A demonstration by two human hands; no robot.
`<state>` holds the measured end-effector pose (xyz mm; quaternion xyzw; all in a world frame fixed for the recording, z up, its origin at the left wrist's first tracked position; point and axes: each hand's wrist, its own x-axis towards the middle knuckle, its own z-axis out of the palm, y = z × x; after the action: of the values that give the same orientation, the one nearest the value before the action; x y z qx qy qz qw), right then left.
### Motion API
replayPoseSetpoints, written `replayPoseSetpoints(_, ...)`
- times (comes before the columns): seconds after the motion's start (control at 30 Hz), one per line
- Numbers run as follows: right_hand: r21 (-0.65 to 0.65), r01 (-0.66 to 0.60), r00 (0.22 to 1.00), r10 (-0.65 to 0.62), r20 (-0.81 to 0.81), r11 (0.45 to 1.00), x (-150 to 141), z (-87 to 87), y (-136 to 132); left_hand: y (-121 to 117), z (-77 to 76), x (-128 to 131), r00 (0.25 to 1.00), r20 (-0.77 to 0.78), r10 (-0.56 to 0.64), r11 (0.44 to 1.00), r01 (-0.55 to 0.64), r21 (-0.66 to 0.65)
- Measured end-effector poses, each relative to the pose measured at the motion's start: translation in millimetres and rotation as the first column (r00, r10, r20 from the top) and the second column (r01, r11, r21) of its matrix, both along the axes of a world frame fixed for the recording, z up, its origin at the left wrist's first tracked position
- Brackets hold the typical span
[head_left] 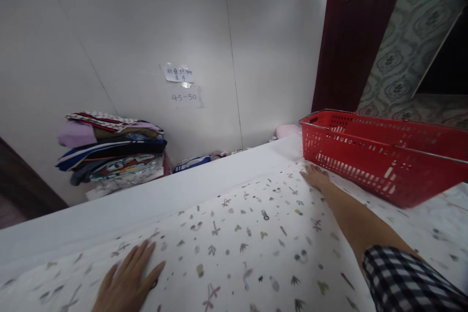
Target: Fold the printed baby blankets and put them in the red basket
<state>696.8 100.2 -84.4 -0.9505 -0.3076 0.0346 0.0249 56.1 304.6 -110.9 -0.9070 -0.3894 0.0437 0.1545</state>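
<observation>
A white cloth with small printed motifs (234,234) is spread over the table in front of me. My left hand (127,278) lies on its near left part, palm down, fingers stretched out. Farther off, at the cloth's right side, my right hand (315,177) rests flat near its far edge, close to the corner of a red plastic basket (351,156). The right arm reaches across the cloth in a black-and-white checked sleeve. Neither hand grips anything.
The basket stands on the cloth's right part. Behind the white table (204,175), a stack of folded clothes and fabrics (117,146) sits at the left against a grey wall (146,24). Paper notes (179,73) are taped there. A dark red door (351,34) is at the right.
</observation>
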Motion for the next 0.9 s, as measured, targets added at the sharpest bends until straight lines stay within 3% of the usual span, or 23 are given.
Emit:
replayPoseSetpoints(0.27, 0.017, -0.08, 0.993, 0.078, 0.092, 0.997, -46.4, -2.0, -29.4, -15.6, 16.1, 8.7, 0.999, -0.045, 0.003, 1.0, -0.004, -0.02)
replayPoseSetpoints(0.47, -0.036, -0.184, 0.982, 0.186, 0.043, 0.982, -71.9, 4.9, -77.0, -16.8, 37.4, 27.9, 0.996, 0.023, 0.088, 0.985, -0.084, -0.152)
replayPoseSetpoints(0.6, -0.062, -0.262, 0.956, 0.268, 0.122, 0.963, -77.6, 7.8, -125.0, -19.9, 55.2, 26.4, 0.972, 0.089, 0.216, 0.943, -0.185, -0.276)
replayPoseSetpoints(0.67, -0.026, -0.237, 0.961, 0.238, 0.142, 0.971, -80.7, -3.5, -156.2, -32.7, 55.9, 14.0, 0.972, 0.148, 0.183, 0.958, -0.143, -0.249)
replayPoseSetpoints(0.8, -0.029, -0.183, 0.977, 0.186, 0.108, 0.983, -86.1, -31.2, -211.5, -80.4, 40.5, -23.6, 0.978, 0.191, -0.08, 0.987, 0.105, -0.125)
replayPoseSetpoints(0.9, -0.049, -0.197, 0.976, 0.201, 0.083, 0.979, -91.9, -32.7, -228.0, -118.9, 30.2, -49.6, 0.987, 0.155, -0.049, 0.996, 0.059, -0.065)
